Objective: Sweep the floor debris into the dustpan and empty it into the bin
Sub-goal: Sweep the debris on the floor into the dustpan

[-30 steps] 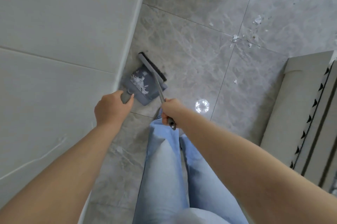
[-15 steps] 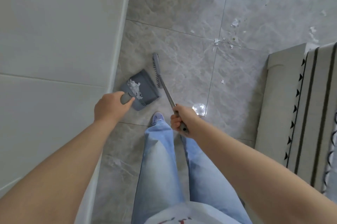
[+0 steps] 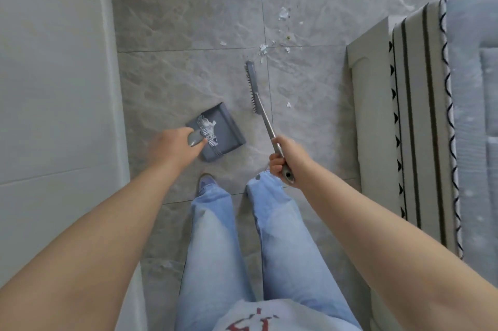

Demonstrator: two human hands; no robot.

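Head-camera view looks straight down at a grey marbled tile floor (image 3: pixel 188 21), with a pale wall (image 3: pixel 48 88) along the left and a patterned mattress edge (image 3: pixel 431 128) along the right. Left hand (image 3: pixel 169 146) is wrapped around the short grey handle of a dark grey dustpan (image 3: pixel 226 131), which sits just left of centre, tilted so its open mouth faces far and to the right; a clump of white scraps (image 3: pixel 207 123) lies inside it by the comb-like teeth near the handle. Right hand (image 3: pixel 285 158) is closed around the near end of a long-handled brush (image 3: pixel 254 88), whose metal shaft runs away from the person and slightly left, the bristled head pointing far, bristles facing left. Whether the brush head touches the floor cannot be told. Brush and dustpan are apart, with bare tile between them. Floor debris (image 3: pixel 283 14), small white and greenish bits, lies scattered beyond the brush head around a tile joint, and one stray piece sits just right of the brush head. Light blue jeans (image 3: pixel 215 236) and one shoe tip (image 3: pixel 206 182) show below the hands, near the dustpan.
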